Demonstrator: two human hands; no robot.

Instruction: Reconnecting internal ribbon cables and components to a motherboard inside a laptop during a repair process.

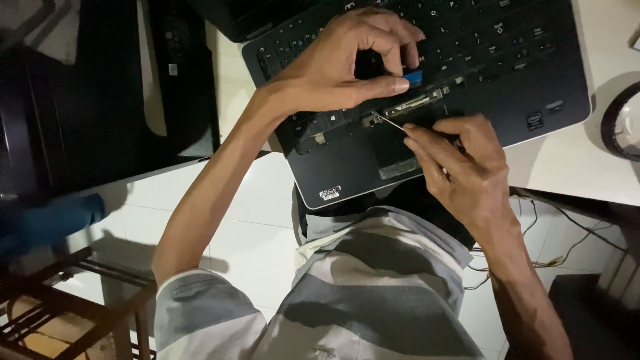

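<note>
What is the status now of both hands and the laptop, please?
Left hand pinches a blue pry tool at the keyboard's lower edge. Right hand holds a thin metal probe at the gap. Laptop on white table. Nothing blocking.

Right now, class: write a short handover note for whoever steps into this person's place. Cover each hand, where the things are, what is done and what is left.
Left hand: pinching a small blue tool at the lower keyboard edge.
Right hand: holding a thin metal probe, tip at the exposed gap.
Laptop: on the white table, overhanging its edge.
Done: the strip below the keyboard looks pried open.
Left: keyboard is in place; the rest looks unopened.
</note>
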